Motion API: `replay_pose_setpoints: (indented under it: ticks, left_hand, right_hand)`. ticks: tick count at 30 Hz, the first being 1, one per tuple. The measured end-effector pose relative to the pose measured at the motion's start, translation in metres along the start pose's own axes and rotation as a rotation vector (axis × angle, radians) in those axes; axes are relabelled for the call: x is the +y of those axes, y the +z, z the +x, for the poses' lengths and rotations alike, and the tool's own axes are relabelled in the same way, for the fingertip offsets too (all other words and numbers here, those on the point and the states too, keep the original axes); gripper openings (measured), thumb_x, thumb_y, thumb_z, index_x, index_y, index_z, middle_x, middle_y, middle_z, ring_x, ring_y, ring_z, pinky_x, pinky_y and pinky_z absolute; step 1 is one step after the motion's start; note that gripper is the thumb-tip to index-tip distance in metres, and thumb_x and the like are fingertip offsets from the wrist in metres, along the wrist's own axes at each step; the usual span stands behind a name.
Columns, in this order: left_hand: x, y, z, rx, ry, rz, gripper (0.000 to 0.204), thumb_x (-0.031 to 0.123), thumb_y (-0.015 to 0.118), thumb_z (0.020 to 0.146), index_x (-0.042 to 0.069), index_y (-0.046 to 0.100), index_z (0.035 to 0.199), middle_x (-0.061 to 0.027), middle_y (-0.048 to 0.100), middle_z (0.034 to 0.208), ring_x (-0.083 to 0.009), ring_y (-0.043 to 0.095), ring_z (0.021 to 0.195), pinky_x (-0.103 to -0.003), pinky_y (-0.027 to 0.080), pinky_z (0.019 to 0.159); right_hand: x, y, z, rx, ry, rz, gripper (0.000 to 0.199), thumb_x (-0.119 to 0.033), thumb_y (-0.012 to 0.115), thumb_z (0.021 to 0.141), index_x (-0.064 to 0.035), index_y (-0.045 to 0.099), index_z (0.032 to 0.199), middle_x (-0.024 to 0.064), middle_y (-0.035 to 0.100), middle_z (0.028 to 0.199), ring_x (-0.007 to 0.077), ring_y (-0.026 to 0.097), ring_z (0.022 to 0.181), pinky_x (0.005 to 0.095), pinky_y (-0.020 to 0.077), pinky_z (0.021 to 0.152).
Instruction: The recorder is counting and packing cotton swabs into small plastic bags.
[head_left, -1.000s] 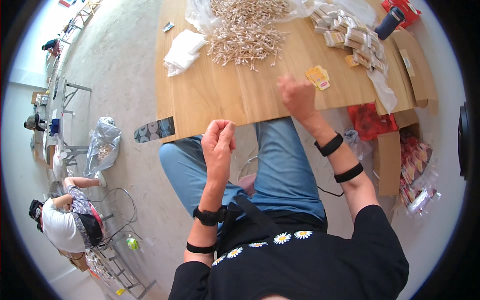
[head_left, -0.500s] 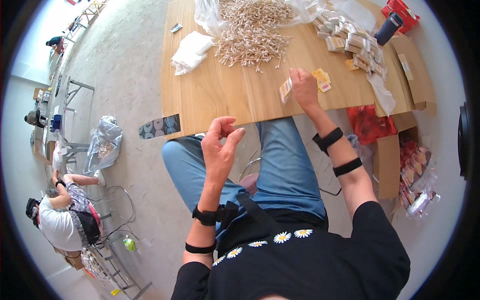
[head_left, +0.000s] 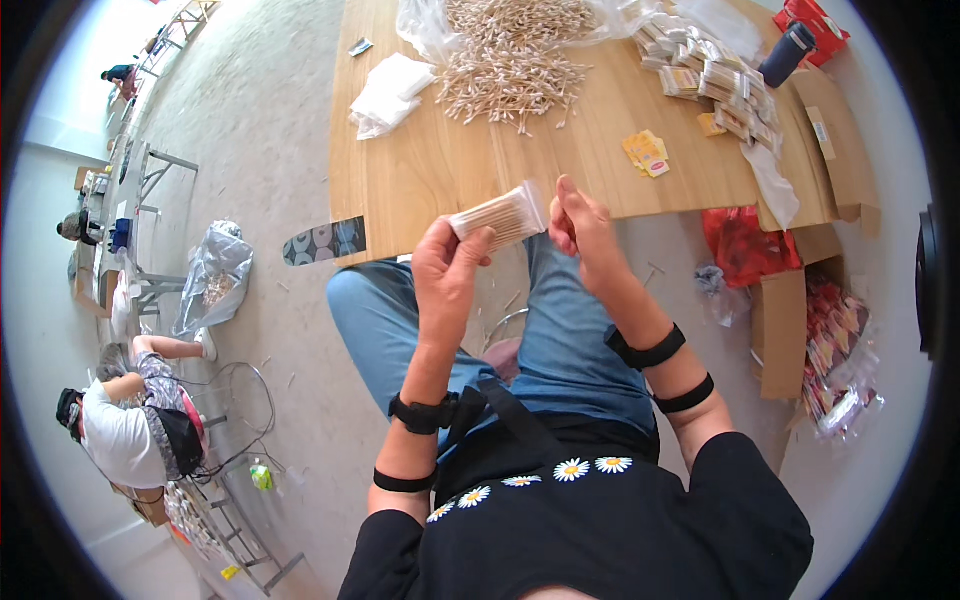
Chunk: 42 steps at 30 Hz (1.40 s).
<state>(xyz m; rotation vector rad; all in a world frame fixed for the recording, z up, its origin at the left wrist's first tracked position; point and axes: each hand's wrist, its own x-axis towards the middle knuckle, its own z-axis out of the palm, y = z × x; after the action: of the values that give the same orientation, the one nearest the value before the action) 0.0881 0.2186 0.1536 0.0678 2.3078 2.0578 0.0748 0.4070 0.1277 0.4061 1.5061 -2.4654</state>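
My left hand (head_left: 447, 270) pinches a small clear zip bag of cotton swabs (head_left: 497, 218) by one end, between thumb and fingers. The bag is tilted above the table's near edge, with its zip end toward the right. Just beyond that end is my right hand (head_left: 588, 240), its fingers curled in and its thumb raised; I see nothing in it. It looks slightly apart from the bag. A large heap of loose cotton swabs (head_left: 510, 85) lies farther back on the table. Several yellow cards (head_left: 647, 154) lie to the right of the hands.
On the wooden table (head_left: 400, 190) are empty clear bags (head_left: 390, 95), a pile of filled swab packs (head_left: 725, 90) and a dark bottle (head_left: 789, 55). Cardboard boxes (head_left: 782, 330) and a red bag (head_left: 745, 240) stand at the right. A seated person (head_left: 125, 430) works at the left.
The swab bag has passed from my right hand, at the table, to my left hand, which was empty before. My right hand has drawn back toward me, beside the bag.
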Motion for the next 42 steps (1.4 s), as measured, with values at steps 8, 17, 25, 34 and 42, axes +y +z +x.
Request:
replay_pose_setpoints:
  ticks: [8,17,25,34,42]
  left_hand:
    - [0.025,0.009,-0.007,-0.114,-0.164,-0.447,0.020,0.016,0.064,0.094,0.001,0.064,0.106,-0.0025,0.068,0.089,-0.0066,0.059,0.074,-0.021,0.045,0.062]
    - [0.029,0.008,-0.010,-0.132,-0.163,-0.407,0.021,0.018,0.064,0.094,0.001,0.064,0.106,-0.0035,0.068,0.091,-0.0063,0.059,0.073,-0.021,0.044,0.062]
    - [0.026,0.003,0.005,0.048,-0.223,-0.565,0.056,0.052,0.037,0.103,0.002,0.060,0.094,-0.0039,0.062,0.086,-0.0108,0.058,0.078,-0.026,0.049,0.073]
    - [0.037,0.013,0.005,0.058,-0.136,-0.546,0.056,0.054,0.039,0.102,0.003,0.059,0.090,-0.0017,0.058,0.075,-0.0082,0.055,0.069,-0.023,0.046,0.065]
    - [0.035,0.019,0.004,0.160,-0.134,-0.547,0.058,0.056,0.038,0.102,0.002,0.059,0.095,-0.0046,0.063,0.082,-0.0104,0.058,0.073,-0.025,0.047,0.067]
  right_hand:
    - [-0.014,0.029,-0.017,-0.099,-0.513,-0.334,0.036,-0.034,0.054,0.102,-0.0036,0.060,0.085,-0.0046,0.049,0.068,0.0039,0.044,0.065,0.0226,0.0387,0.059]
    - [-0.017,0.033,-0.024,0.038,-0.479,-0.372,0.036,-0.029,0.053,0.102,0.0019,0.065,0.088,0.0007,0.060,0.072,0.0062,0.052,0.070,0.0242,0.0444,0.062]
    - [-0.023,0.046,-0.038,0.008,-0.493,-0.395,0.033,-0.026,0.054,0.102,0.0042,0.067,0.106,0.0043,0.065,0.079,0.0080,0.057,0.076,0.0248,0.0476,0.067]
    - [-0.008,0.053,-0.038,0.079,-0.647,-0.552,0.027,-0.022,0.055,0.101,0.0028,0.066,0.099,0.0133,0.066,0.073,0.0147,0.063,0.067,0.0309,0.0484,0.060]
    - [-0.009,0.048,-0.029,0.173,-0.555,-0.409,0.030,-0.025,0.054,0.102,0.0026,0.064,0.094,0.0088,0.062,0.069,0.0113,0.056,0.065,0.0289,0.0463,0.060]
